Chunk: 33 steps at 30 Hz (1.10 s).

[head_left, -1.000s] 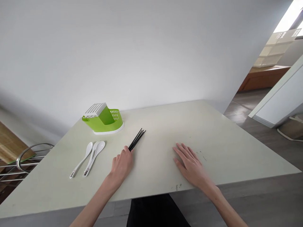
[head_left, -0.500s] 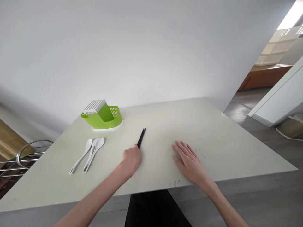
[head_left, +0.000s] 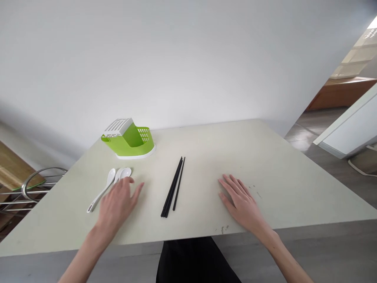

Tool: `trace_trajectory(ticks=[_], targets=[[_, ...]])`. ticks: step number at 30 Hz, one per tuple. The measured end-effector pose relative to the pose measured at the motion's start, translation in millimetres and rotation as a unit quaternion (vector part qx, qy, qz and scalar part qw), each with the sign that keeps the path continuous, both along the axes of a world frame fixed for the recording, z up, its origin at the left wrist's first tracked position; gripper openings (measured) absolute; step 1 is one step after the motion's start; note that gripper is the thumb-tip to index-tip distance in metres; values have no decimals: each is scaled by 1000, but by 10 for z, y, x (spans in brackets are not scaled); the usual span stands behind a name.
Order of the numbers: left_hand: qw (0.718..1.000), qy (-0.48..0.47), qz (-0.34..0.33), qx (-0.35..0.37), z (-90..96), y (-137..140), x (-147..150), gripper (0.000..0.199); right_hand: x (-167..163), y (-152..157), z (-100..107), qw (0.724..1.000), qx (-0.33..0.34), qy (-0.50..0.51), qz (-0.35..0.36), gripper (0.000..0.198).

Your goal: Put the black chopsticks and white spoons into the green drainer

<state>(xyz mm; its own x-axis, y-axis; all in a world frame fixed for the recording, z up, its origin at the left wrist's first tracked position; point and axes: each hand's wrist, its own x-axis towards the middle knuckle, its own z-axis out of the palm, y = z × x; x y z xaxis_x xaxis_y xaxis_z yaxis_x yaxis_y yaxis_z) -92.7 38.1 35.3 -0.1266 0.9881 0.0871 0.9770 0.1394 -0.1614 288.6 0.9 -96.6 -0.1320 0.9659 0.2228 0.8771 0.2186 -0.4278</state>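
Note:
My left hand (head_left: 116,204) is over the white spoons, thumb and fingers apart, and covers the handles of two of them. Whether it touches them I cannot tell. One white spoon (head_left: 103,191) shows whole at the left; the bowl of another spoon (head_left: 125,172) peeks out above my fingers. Black chopsticks (head_left: 171,190) lie on the table between my hands, with a single chopstick (head_left: 179,184) slightly apart on the right side. My right hand (head_left: 240,202) rests flat on the tabletop, fingers stretched out, holding nothing.
A green utensil holder (head_left: 134,143) with a white slotted top stands at the back left of the pale table (head_left: 206,145), near the wall. Beyond the left edge are a metal rack (head_left: 38,192) and a wooden board (head_left: 16,167).
My left hand has let go of the chopsticks and moved left to the spoons, its fingers opening. The chopsticks now lie loose. My right hand stays flat on the table.

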Motion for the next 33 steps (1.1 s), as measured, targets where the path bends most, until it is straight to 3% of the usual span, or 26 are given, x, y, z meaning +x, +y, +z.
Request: trace_trajectory(ticks=[4, 9, 14, 23, 33], targets=[[995, 58, 55, 58, -138, -66, -684, 75, 6, -18, -6, 1000, 7, 1, 0, 61], [993, 13, 115, 30, -314, -67, -1009, 89, -7, -32, -1, 1000, 4, -3, -4, 61], [995, 12, 99, 24, -347, 76, -1025, 71, -12, -40, 11, 1000, 0, -9, -3, 61], [996, 27, 64, -63, -297, 285, -887, 53, -13, -44, 5, 1000, 4, -8, -5, 60], [994, 25, 54, -92, -315, 262, -828, 48, -14, -39, 3, 1000, 8, -7, -7, 61]])
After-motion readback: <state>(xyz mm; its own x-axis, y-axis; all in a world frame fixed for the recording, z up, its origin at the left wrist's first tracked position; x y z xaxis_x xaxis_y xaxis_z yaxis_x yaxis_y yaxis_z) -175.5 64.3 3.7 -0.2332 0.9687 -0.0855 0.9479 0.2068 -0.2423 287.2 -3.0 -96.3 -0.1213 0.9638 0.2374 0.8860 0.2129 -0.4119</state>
